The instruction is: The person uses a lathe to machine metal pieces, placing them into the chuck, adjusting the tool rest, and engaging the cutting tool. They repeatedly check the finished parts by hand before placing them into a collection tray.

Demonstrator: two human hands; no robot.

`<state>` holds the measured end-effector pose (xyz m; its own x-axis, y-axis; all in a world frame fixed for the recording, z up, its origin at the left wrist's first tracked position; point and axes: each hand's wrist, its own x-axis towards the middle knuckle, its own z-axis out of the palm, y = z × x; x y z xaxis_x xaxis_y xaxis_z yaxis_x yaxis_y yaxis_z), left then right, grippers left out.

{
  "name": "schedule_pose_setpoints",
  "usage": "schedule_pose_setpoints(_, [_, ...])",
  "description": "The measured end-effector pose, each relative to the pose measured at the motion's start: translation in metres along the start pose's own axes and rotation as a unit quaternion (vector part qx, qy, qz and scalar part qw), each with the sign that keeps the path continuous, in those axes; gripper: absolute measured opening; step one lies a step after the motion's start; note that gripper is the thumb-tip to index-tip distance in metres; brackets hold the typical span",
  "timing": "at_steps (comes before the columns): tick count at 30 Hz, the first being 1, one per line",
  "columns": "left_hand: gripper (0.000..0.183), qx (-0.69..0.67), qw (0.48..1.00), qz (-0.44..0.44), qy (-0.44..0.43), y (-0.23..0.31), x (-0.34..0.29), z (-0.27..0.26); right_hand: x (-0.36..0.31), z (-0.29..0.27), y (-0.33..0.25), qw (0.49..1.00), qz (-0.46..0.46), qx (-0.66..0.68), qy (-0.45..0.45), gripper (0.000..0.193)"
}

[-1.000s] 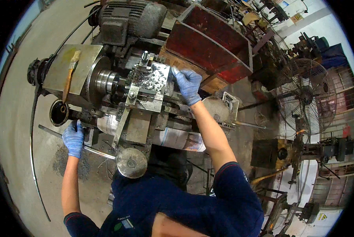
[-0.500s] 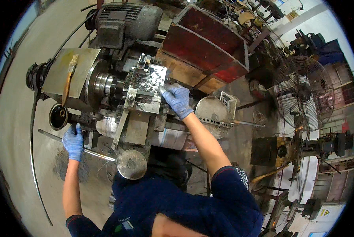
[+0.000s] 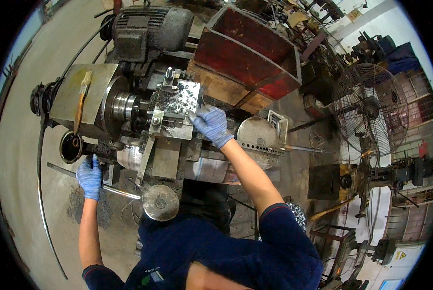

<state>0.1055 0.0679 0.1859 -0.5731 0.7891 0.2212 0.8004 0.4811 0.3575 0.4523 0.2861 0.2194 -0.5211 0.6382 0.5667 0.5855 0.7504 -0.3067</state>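
Blue-gloved left hand (image 3: 89, 179), fingers bent, over one long metal bar (image 3: 121, 192) slanting from far left to near right, toward one round metal disc (image 3: 160, 203). Right hand (image 3: 210, 125), also blue-gloved, fingers curled, at the right edge of one metal block (image 3: 189, 88). Cannot tell from above if gripping with either hand, inner sides hidden. Dark bits (image 3: 170, 102) scattered on the block's top, two bolts (image 3: 156, 120) standing up, one far, one near. Further left, one brush (image 3: 82, 99) on one metal cover (image 3: 66, 104), bristles at the far end.

The left hand (image 3: 89, 179) (gloved) partly hides the rod (image 3: 122, 192).
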Motion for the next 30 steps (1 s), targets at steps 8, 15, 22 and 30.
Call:
schedule_pose_setpoints(8, [0.033, 0.007, 1.0, -0.003, -0.013, 0.003, 0.0, -0.003, -0.003, 0.002, 0.0, 0.997, 0.063, 0.025, -0.039, 0.03])
schedule_pose_setpoints(15, [0.034, -0.013, 1.0, 0.003, 0.013, -0.002, 0.0, 0.004, 0.015, -0.008, 0.0, 0.987, 0.137, 0.076, -0.025, 0.04])
schedule_pose_setpoints(22, [0.035, -0.041, 0.999, 0.008, 0.017, -0.004, -0.002, 0.002, 0.042, -0.032, -0.012, 0.927, 0.315, 0.201, -0.046, 0.041])
schedule_pose_setpoints(30, [0.036, -0.046, 0.999, 0.017, 0.018, 0.002, -0.001, 0.0, 0.093, -0.011, 0.064, 0.98, 0.081, -0.103, -0.152, 0.04])
